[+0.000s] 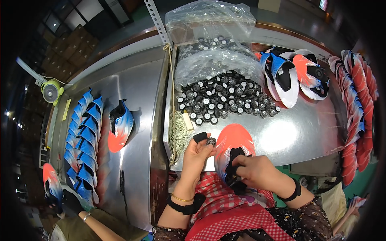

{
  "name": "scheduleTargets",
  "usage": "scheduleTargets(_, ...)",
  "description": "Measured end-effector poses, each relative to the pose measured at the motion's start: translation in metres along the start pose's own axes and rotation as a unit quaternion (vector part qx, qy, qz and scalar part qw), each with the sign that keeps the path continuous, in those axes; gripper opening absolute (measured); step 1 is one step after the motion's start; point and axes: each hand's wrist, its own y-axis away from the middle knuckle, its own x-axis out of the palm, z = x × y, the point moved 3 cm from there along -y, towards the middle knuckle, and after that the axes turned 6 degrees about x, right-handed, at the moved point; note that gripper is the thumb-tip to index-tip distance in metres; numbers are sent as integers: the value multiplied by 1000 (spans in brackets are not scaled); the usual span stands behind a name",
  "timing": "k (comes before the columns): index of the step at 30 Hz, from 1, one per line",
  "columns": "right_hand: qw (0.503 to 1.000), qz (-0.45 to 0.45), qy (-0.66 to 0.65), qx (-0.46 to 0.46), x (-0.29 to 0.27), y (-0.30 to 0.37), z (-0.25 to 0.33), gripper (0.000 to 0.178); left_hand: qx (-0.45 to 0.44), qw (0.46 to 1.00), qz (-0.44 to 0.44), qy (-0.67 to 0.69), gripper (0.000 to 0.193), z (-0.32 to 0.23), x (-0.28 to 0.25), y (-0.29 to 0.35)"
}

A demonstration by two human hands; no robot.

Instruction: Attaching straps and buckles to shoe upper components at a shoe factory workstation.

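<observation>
Pinched between the thumb and fingers of my left hand [194,158] is a small round black dial [211,141]. A black band wraps one finger of that hand. My right hand [257,170] is closed on the black collar of a shoe upper [235,136], with orange-red toe pointing away from me. The upper lies over the near table edge, just right of the dial. Beyond my hands, a heap of black dials [229,94], some with white faces, spills from a clear plastic bag [213,62]. A pale cord bundle [179,134] lies left of the heap.
Sneaker uppers [281,76] lie at the far right, with overlapping rows of uppers [354,116] at the table's right end. On the left table stand nested blue uppers [86,136] and a single upper [120,126]. A co-worker's gloved hand [72,203] holds another upper.
</observation>
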Motion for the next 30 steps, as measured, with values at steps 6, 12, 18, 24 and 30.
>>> scheduleTargets(6,999,-18,-4,-51,21,-3,3,14,2,999,4,54,34,-7,6,8)
scheduleTargets(12,908,-164,-368,110,7,-11,-2,16,5,999,5,42,38,2,5,11)
scheduleTargets(18,757,-245,-588,145,-1,-16,4,5,23,998,0,60,36,-5,9,15)
scheduleTargets(24,913,-328,-199,139,10,-12,-10,12,-23,993,25,113,33,-11,16,20)
scheduleTargets(30,925,-352,-68,125,0,-11,2,18,-48,985,37,163,31,-12,16,20)
